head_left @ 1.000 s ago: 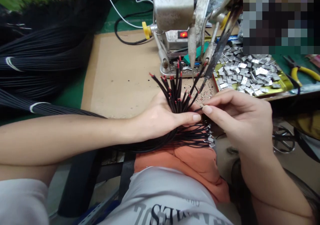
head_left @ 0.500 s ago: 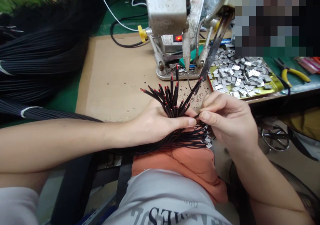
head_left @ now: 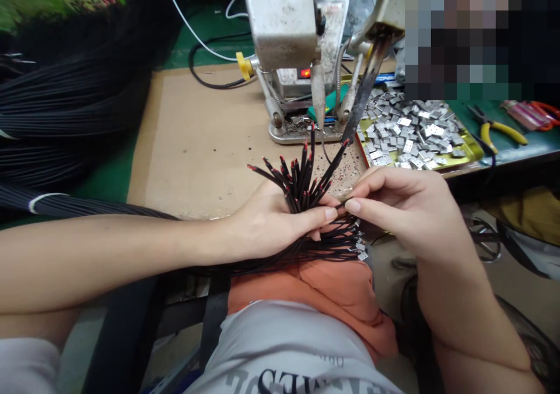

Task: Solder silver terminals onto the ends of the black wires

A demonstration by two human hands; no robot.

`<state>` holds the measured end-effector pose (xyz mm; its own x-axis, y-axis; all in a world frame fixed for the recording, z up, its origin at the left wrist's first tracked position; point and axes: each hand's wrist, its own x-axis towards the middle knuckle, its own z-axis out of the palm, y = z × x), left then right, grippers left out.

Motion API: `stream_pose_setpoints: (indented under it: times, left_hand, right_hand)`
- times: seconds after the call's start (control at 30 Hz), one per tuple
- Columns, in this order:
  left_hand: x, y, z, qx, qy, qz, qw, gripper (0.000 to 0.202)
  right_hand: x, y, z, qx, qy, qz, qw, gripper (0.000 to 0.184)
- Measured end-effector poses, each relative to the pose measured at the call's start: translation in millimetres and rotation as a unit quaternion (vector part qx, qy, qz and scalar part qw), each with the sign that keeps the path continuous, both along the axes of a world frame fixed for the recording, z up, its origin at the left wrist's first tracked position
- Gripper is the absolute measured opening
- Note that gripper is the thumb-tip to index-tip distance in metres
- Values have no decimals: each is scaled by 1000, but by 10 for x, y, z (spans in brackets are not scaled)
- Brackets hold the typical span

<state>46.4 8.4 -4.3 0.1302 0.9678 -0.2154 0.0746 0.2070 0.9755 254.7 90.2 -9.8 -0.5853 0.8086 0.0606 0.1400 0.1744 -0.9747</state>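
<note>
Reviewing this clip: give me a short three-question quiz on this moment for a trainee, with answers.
1. Which cups the bundle of black wires: the left hand or the right hand?
2. True or false: the yellow-handled pliers lie inside the gold tray.
3. What colour is the lit indicator light on the machine?

Key: 1. left hand; 2. false; 3. red.

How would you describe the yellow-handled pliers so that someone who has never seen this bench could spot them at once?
At the back stands a grey metal machine. To its right, a gold tray holds heaped silver metal pieces. Just beyond, on a green mat, lie the pliers, yellow-handled, unlike the red-handled tool further right.
</note>
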Motion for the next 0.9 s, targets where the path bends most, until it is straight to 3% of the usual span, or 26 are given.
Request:
stream_pose_setpoints:
  times: [0.43, 0.67, 0.9]
  left_hand:
    - [-19, -21, -31, 54, 34, 13, 998, 9]
    - [-28, 7, -11, 36, 35, 13, 999, 14]
    - [-25, -12, -91, 20, -36, 25, 999, 14]
  right_hand:
    - [-16, 24, 29, -52, -20, 10, 998, 10]
    - [2, 35, 35, -69, -19, 7, 997, 14]
    - [-80, -68, -215, -115, 78, -20, 990, 8]
